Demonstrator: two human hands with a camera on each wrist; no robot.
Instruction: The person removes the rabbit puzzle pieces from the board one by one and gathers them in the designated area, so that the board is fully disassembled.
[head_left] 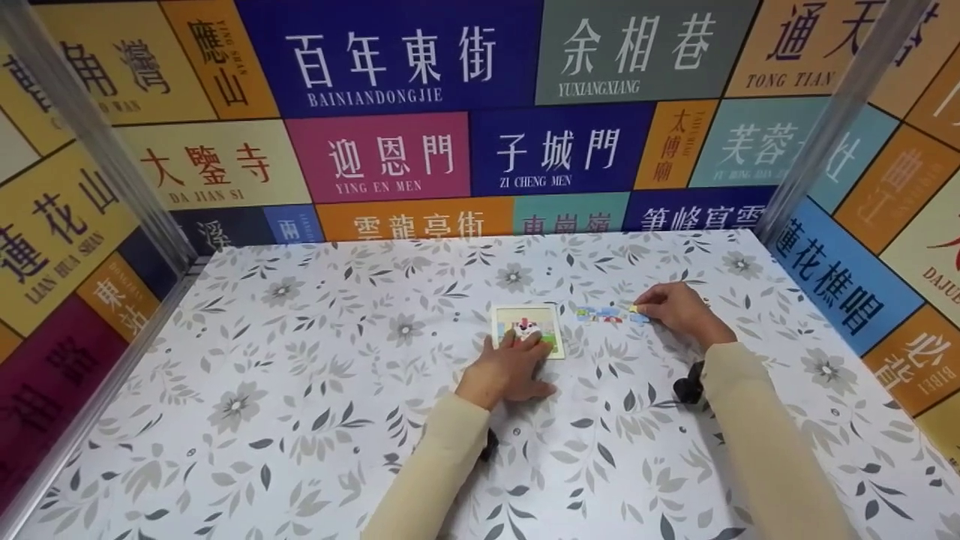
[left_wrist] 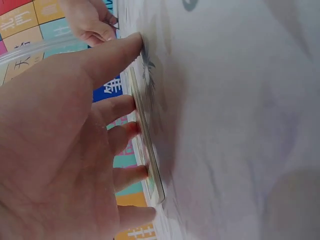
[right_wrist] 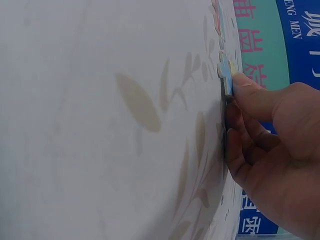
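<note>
My left hand [head_left: 510, 369] lies on a small square puzzle tray [head_left: 525, 307] with a pale rim and a cartoon picture inside. In the left wrist view, its fingers stretch onto the tray's edge [left_wrist: 148, 145], and the thumb touches the tabletop apart from it. Right of the tray lie several colourful jigsaw pieces [head_left: 602, 316]. My right hand [head_left: 679, 309] is at their right end, pinching a jigsaw piece with yellow on it between thumb and finger. The right wrist view shows a blue piece [right_wrist: 225, 72] at the thumb tip; the fingers partly hide the pinched one.
A white tablecloth [head_left: 300, 420] with grey flowers and leaves covers the table. Behind and at both sides stand panels [head_left: 375, 157] of coloured blocks with Chinese lettering. Clear corner posts [head_left: 825, 112] rise at the table's back corners.
</note>
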